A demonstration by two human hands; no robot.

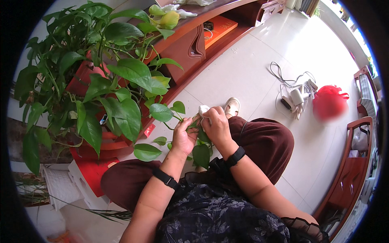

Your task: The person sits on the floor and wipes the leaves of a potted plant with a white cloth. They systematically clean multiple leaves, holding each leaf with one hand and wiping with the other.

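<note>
A large trailing pothos plant [130, 73] spreads over the left of the head view, its pot partly hidden by leaves. One of its vines reaches across to my hands in front of my lap. My left hand [184, 136] holds a leaf of this vine from below, with the fingers partly hidden. Pinched in my right hand [216, 123] is a crumpled white tissue or cloth [203, 110], held against the same leaf. Several more leaves, such as a dark one [201, 155], hang below my hands.
A reddish-brown wooden cabinet [179, 54] runs along the upper left, with an orange box [220, 30] on its open shelf. On the tiled floor lie a white hair dryer [299, 96] with cords and a red bag [329, 104]. A red-topped box [91, 173] sits by my left knee.
</note>
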